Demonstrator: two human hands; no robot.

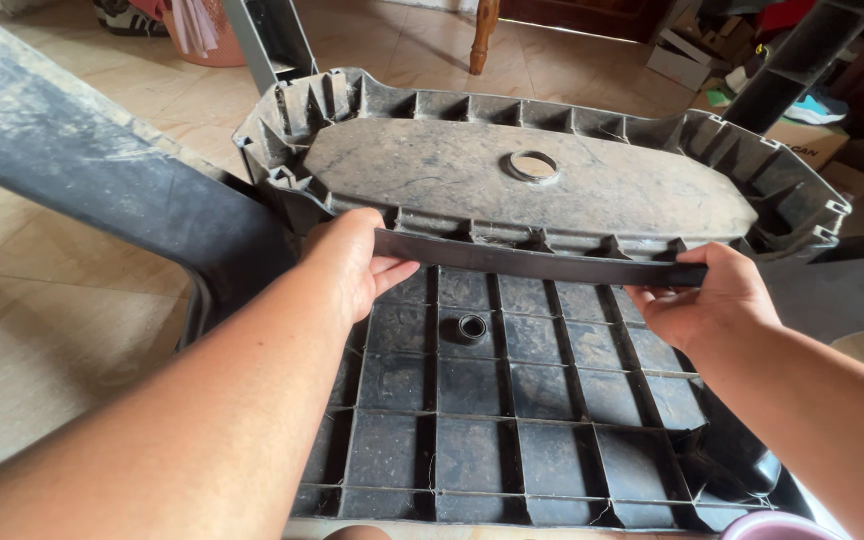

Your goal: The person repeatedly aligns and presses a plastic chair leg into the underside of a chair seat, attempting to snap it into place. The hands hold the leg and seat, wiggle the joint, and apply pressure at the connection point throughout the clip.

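The left hand (352,262) and right hand (714,300) each close their fingers on an end of a dark flat strip (537,262), mid-frame over the upturned plastic chair (512,400). Fingertips hide behind it. Tiled floor (42,330) lies open at 9 o'clock; clutter crowds 2 o'clock.

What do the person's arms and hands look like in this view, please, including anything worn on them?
Both forearms are bare right up to the frame edge, with no sleeve showing. The left hand and right hand wear no gloves, and no ring, watch or bracelet shows. The visible fingernails look short and unpainted.
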